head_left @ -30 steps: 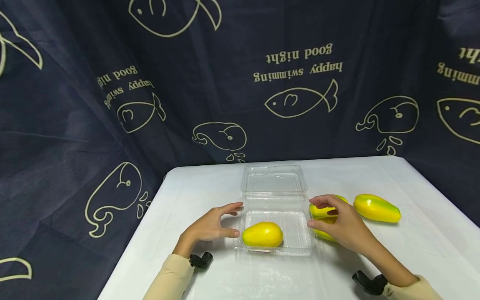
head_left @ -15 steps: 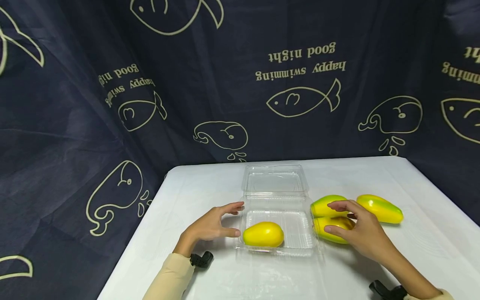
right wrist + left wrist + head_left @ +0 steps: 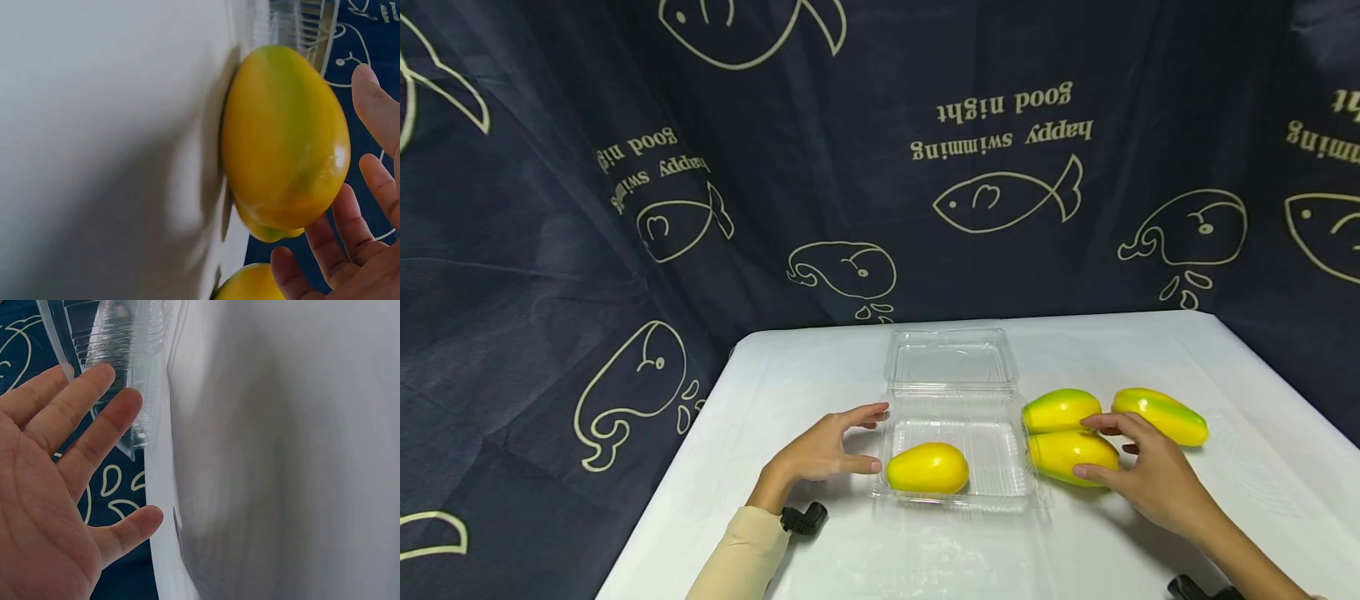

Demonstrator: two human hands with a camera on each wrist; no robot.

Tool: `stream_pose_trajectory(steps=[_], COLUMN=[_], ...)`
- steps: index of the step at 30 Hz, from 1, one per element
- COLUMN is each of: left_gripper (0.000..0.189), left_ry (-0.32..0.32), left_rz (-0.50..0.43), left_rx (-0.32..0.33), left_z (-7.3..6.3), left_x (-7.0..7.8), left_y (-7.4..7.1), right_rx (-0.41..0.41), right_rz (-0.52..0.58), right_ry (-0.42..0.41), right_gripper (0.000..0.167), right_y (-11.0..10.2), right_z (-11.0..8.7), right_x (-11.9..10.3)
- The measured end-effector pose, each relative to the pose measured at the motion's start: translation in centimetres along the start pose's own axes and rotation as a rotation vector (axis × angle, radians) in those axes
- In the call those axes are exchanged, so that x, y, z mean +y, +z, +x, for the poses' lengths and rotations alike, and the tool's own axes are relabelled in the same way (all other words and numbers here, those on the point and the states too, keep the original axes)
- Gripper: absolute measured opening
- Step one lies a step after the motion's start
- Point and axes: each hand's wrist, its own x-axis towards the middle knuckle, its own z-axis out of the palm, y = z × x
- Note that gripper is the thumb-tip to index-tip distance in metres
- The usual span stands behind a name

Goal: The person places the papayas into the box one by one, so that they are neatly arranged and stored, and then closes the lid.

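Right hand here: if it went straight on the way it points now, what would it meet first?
Most likely the nearest yellow fruit, just ahead of the right hand and beside the clear container; whether a fingertip touches it is unclear.

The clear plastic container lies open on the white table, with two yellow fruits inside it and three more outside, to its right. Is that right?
Not quite: the head view shows only one yellow fruit inside the clear plastic container. The container does lie open on the white table, and three yellow fruits lie outside, to its right.
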Motion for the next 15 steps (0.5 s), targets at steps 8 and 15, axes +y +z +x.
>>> stream_pose_trajectory(steps=[8,15], left_gripper=[0.086,0.082], left_ry=[-0.01,-0.014], left_rz=[0.01,0.002], left_rx=[0.001,0.0], left_z=[0.0,0.1], left_x=[-0.2,-0.1], left_y=[0.0,0.0], right_rx=[-0.033,-0.054], right_rz=[0.018,0.028], right_ry=[0.051,0.058], right_gripper=[0.063,0.064], right_y=[0.4,0.8], right_z=[-0.1,-0.3], right_x=[0.9,1.2])
